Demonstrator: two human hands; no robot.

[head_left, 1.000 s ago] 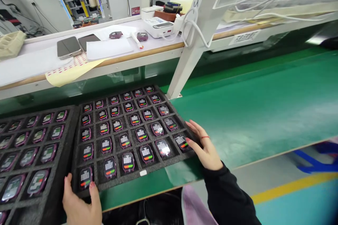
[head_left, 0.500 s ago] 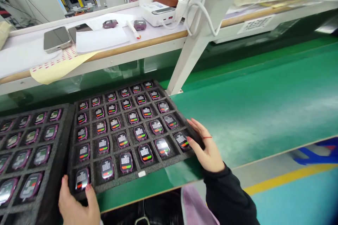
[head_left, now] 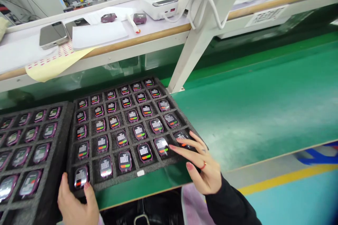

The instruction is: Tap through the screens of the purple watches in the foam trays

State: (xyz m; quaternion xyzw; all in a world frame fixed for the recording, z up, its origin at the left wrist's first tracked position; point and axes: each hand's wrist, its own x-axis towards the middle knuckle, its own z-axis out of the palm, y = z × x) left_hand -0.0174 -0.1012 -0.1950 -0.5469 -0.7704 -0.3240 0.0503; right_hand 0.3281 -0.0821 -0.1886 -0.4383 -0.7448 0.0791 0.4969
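A dark grey foam tray [head_left: 118,179] lies on the green bench, its compartments holding several smartwatches [head_left: 139,132] with purple cases. Their lit screens show white text above a red and green bar. My left hand [head_left: 77,204] grips the tray's near left corner, fingers along the side and thumb at the front, around a watch [head_left: 81,177]. Over the near right corner, my right hand [head_left: 204,165] is open with fingers spread. Its fingertips reach over the corner watch [head_left: 182,139] and beside its neighbour [head_left: 161,146]; whether they touch the watches I cannot tell.
A second foam tray [head_left: 59,133] of watches stands close on the left. Behind, a raised shelf [head_left: 158,38] carries phones, papers, a white pen [head_left: 132,24], two purple watch cases and a white device [head_left: 160,6]. A white post [head_left: 191,56] rises behind the tray's far right corner.
My right hand has let go of the tray's right edge and moved left and down, its fingers now spread over the near right watches. My left hand stays at its corner.
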